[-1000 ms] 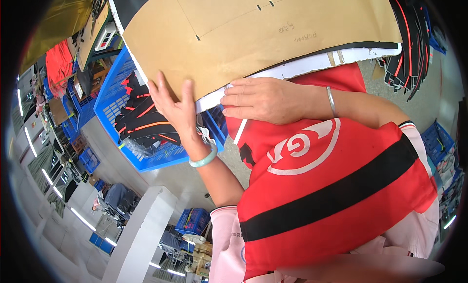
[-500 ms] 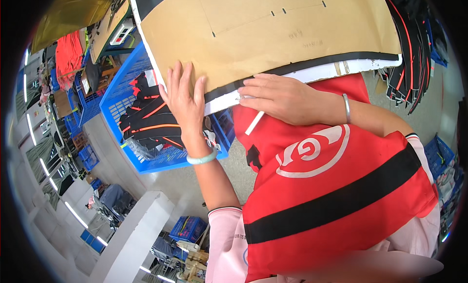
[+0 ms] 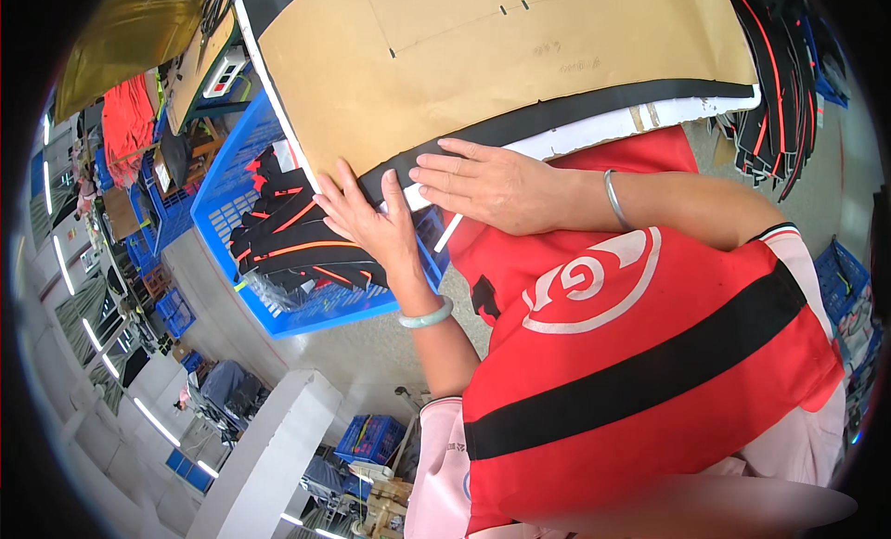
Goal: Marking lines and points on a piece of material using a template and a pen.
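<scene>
My left hand [image 3: 376, 222] lies with its fingers spread over the near left corner of a brown paper pattern sheet [image 3: 483, 66] and the black fabric [image 3: 557, 110] under it. Close beside it, my right hand [image 3: 497, 188] rests on the fabric's near edge, fingers stretched toward the left. From beneath the right palm sticks out a thin white stick [image 3: 448, 233], perhaps a marking pen; its upper end is hidden. Sheet and fabric lie on a white-edged board [image 3: 594, 138]. Short dark marks and a thin line show on the paper.
Below the board at left stands a blue plastic crate [image 3: 278, 323] holding black pieces with orange stripes [image 3: 311, 251]. More striped black pieces [image 3: 775, 94] hang at the right. A red apron [image 3: 594, 372] covers my front. Further left are a white pillar [image 3: 269, 455] and orange-red garments [image 3: 128, 121].
My left hand has slid right and down to the board's near edge. My right hand has shifted left with the white stick, and a wider black strip shows beside the paper.
</scene>
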Demonstrator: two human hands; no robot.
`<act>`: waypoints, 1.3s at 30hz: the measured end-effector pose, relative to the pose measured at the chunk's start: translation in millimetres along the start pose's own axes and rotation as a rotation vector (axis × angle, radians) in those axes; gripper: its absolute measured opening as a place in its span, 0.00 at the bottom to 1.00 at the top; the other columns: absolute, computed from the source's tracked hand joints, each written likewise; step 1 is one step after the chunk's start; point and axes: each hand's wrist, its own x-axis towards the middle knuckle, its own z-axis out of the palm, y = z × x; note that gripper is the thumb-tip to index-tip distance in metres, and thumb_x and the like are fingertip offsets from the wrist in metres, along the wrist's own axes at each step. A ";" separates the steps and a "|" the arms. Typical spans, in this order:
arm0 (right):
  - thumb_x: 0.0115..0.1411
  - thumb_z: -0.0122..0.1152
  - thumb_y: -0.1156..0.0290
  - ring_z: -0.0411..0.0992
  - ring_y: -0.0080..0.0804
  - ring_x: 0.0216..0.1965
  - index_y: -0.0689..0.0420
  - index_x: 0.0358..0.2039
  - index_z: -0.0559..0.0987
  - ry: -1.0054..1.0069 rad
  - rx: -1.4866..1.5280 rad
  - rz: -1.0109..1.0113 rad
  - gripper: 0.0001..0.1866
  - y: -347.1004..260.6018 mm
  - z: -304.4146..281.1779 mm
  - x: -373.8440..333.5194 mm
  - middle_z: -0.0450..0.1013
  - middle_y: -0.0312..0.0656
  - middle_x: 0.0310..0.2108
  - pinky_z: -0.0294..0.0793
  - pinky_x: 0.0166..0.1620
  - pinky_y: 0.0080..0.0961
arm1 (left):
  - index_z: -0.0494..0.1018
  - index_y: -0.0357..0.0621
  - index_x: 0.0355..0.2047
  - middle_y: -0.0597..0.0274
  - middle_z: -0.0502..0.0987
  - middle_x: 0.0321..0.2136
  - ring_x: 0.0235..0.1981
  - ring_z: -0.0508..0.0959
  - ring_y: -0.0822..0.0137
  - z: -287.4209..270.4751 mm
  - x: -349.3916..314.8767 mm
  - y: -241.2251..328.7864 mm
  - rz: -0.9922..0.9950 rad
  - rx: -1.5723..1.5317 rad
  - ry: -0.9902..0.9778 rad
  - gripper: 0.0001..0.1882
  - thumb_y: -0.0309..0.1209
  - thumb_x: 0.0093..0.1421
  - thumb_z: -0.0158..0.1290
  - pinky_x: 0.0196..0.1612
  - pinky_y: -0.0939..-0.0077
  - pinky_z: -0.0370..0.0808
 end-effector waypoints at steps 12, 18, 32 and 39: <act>0.60 0.55 0.73 0.61 0.45 0.68 0.63 0.59 0.73 0.056 0.135 0.061 0.25 -1.7 -9.4 -6.6 0.66 0.52 0.64 0.56 0.71 0.46 | 0.65 0.50 0.67 0.36 0.52 0.70 0.71 0.55 0.43 -7.0 -3.6 -1.7 -0.036 -0.183 0.073 0.41 0.44 0.55 0.67 0.70 0.48 0.49; 0.61 0.53 0.73 0.63 0.47 0.66 0.65 0.58 0.73 -0.007 0.073 0.187 0.24 12.7 -32.8 -32.2 0.68 0.54 0.62 0.58 0.70 0.43 | 0.66 0.50 0.66 0.37 0.54 0.70 0.70 0.57 0.44 -3.9 -0.4 -7.7 -0.057 -0.137 0.048 0.40 0.45 0.55 0.67 0.70 0.48 0.49; 0.61 0.55 0.78 0.67 0.51 0.62 0.61 0.58 0.74 0.015 -0.335 0.676 0.23 36.7 -130.8 -168.1 0.71 0.53 0.58 0.62 0.68 0.45 | 0.68 0.45 0.64 0.40 0.63 0.66 0.68 0.62 0.47 -17.7 3.6 -16.2 -0.080 -0.198 0.041 0.37 0.44 0.57 0.67 0.68 0.53 0.57; 0.69 0.53 0.70 0.68 0.52 0.59 0.61 0.59 0.72 0.164 -0.478 0.912 0.20 53.9 -162.4 -221.1 0.70 0.53 0.58 0.65 0.62 0.40 | 0.69 0.40 0.63 0.44 0.70 0.61 0.64 0.66 0.49 -19.7 12.9 -7.5 -0.121 -0.249 0.021 0.36 0.39 0.57 0.67 0.66 0.57 0.62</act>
